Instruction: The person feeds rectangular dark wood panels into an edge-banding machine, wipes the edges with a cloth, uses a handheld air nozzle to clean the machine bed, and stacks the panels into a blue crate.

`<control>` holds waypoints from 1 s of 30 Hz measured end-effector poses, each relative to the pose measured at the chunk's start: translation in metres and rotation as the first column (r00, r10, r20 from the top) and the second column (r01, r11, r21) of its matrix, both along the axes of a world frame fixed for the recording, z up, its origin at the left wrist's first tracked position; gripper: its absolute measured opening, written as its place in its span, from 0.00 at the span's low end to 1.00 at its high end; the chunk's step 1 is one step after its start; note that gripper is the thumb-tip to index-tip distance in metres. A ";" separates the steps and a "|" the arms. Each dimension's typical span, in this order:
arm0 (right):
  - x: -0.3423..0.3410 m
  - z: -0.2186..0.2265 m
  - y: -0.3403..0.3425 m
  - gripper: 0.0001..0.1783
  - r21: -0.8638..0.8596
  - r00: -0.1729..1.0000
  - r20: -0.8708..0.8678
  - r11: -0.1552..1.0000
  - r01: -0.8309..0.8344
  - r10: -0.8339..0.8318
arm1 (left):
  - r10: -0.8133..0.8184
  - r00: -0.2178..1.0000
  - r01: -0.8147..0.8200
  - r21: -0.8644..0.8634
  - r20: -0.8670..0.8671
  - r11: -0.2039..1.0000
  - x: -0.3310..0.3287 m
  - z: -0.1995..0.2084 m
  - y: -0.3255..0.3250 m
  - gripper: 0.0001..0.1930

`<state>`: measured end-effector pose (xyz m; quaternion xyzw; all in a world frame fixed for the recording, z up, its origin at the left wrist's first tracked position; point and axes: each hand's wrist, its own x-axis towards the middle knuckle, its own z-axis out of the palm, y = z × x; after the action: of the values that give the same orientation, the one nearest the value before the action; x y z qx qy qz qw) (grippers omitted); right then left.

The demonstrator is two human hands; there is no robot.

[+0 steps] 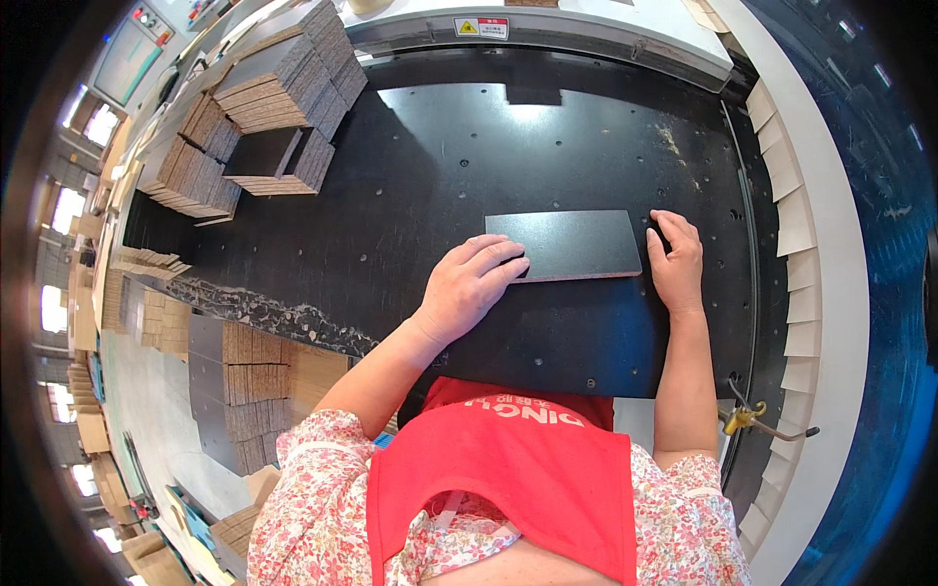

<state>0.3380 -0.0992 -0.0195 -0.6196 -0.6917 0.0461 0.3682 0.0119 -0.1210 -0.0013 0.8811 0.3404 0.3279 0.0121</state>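
Observation:
A dark rectangular board [567, 244] with a thin brown edge lies flat on the black work table [430, 215] in front of me. My left hand [474, 278] is closed over its left end, fingers bent on top; the thumb is partly hidden. Just off the board's right end, my right hand [676, 259] rests on the table with its thumb and fingers apart. Nothing is in it, and a narrow gap shows between it and the board.
Stacks of cut boards [283, 93] stand at the table's far left. More stacked boards [239, 391] sit below its left edge. A white machine beam [547, 34] crosses the back. Pale overlapping flaps [787, 186] line the right side, near a yellow-handled tool [745, 418].

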 end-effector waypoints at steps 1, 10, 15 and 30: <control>0.000 -0.001 0.000 0.14 -0.003 1.000 -0.003 1.000 -0.001 0.001 | 0.000 1.000 0.000 -0.002 0.000 1.000 0.000 0.000 0.000 0.19; 0.001 0.000 0.000 0.15 -0.015 1.000 0.005 1.000 -0.001 0.001 | 0.005 1.000 -0.005 -0.017 0.001 1.000 0.000 0.000 0.000 0.19; 0.001 -0.002 0.000 0.14 0.002 1.000 -0.007 1.000 -0.014 0.014 | 0.003 1.000 -0.003 -0.025 -0.001 1.000 -0.001 -0.002 0.000 0.20; -0.003 0.004 -0.002 0.14 -0.002 1.000 0.000 1.000 -0.012 0.012 | 0.004 1.000 -0.002 -0.068 0.029 0.998 0.000 0.000 0.002 0.20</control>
<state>0.3354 -0.1009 -0.0156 -0.6158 -0.6954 0.0490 0.3672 0.0121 -0.1190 -0.0015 0.8748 0.3528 0.3287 0.0465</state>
